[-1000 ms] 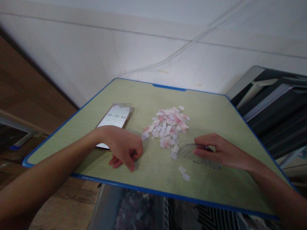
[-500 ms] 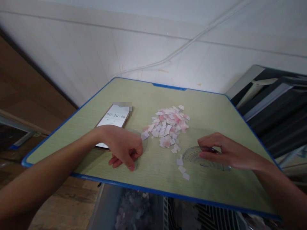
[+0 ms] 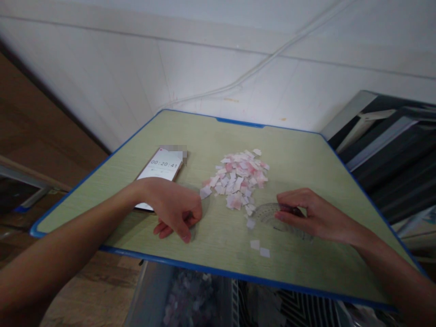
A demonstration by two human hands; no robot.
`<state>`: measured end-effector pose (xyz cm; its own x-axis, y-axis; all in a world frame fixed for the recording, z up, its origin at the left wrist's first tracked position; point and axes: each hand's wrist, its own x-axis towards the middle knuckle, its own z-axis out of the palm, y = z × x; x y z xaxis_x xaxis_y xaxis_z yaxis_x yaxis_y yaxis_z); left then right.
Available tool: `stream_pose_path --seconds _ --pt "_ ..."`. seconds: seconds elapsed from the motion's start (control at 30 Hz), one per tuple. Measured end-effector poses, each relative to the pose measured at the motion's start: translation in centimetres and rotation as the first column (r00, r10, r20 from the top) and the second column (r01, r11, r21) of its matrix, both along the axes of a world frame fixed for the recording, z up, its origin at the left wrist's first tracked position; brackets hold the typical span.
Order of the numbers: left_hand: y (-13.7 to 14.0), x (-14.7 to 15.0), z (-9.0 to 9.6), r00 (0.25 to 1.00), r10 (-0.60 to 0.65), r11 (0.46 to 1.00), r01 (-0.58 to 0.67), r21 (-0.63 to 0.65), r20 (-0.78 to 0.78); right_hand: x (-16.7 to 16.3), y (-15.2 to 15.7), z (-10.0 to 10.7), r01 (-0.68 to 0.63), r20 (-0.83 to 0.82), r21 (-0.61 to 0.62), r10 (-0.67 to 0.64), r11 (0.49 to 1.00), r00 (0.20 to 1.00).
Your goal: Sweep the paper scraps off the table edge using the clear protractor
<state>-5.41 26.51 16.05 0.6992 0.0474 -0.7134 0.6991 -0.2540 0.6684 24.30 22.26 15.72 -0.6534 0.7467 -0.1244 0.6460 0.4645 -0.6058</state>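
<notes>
My right hand [image 3: 313, 215] pinches a clear plastic protractor [image 3: 266, 217] by a dark reddish part along its middle. The protractor's curved edge points left and touches the loose scraps at the near end of a pile of small white and pink paper pieces [image 3: 238, 175]. Left of the pile, my left hand [image 3: 175, 204] rests on the table with its wrist bent and its fingers curled. A faint see-through edge shows beside its knuckles, but what lies under or in the fingers is hidden. Two white paper scraps [image 3: 260, 249] lie nearer the front edge.
A phone [image 3: 160, 169] showing a running timer lies partly under my left wrist. The pale green table [image 3: 289, 154] has a blue rim and stands against a white wall. Below its front edge is a bin [image 3: 190, 295] of paper scraps. Dark flat panels [image 3: 384, 136] lean at the right.
My right hand and the protractor have slid slightly left toward the pile. A few loose scraps shifted with the edge. My left hand stays in place, and the timer has advanced.
</notes>
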Motion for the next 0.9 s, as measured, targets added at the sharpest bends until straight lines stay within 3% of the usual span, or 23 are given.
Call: stream_pose_path --seconds 0.13,0.33,0.6,0.9 --pt "-0.1 0.0 0.1 0.999 0.034 0.999 -0.034 -0.002 -0.020 0.0 -0.1 0.0 -0.035 -0.008 -0.015 0.034 0.999 0.999" --pt "-0.1 -0.4 -0.5 0.997 0.055 0.998 -0.054 -0.016 0.056 0.0 -0.2 0.6 -0.016 -0.037 0.056 0.018 0.998 0.999" --pt "-0.1 0.0 0.0 1.000 0.020 1.000 -0.020 0.007 0.003 0.3 -0.4 0.8 -0.124 0.014 -0.060 0.125 0.991 0.992" --pt "-0.1 0.0 0.0 0.999 0.040 0.999 -0.040 -0.013 -0.005 -0.4 -0.4 0.3 -0.070 -0.052 -0.083 0.066 0.994 0.997"
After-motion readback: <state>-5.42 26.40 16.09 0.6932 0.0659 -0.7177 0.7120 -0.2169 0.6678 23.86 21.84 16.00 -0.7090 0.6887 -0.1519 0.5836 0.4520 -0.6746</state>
